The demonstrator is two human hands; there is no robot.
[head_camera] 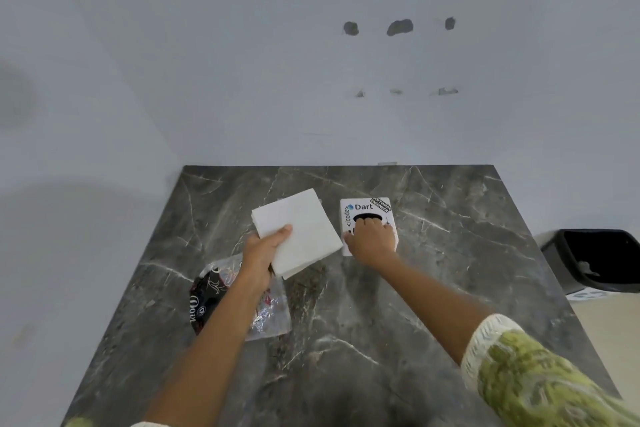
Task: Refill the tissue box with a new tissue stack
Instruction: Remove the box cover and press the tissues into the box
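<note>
A white tissue stack (301, 230) is held above the dark marble table (433, 288) by my left hand (265, 251), thumb on top and fingers under its near left edge. To its right stands a white tissue box (363, 210) with "Dart" and other stickers and a dark oval opening on top. My right hand (372, 239) lies over the box's near half, fingers curled at the edge of the opening and gripping the box. The box's near side is hidden by that hand.
An empty clear-and-black plastic wrapper (225, 295) lies on the table under my left forearm. A black waste bin (595, 260) stands on the floor to the right of the table. A white wall runs along the table's far edge.
</note>
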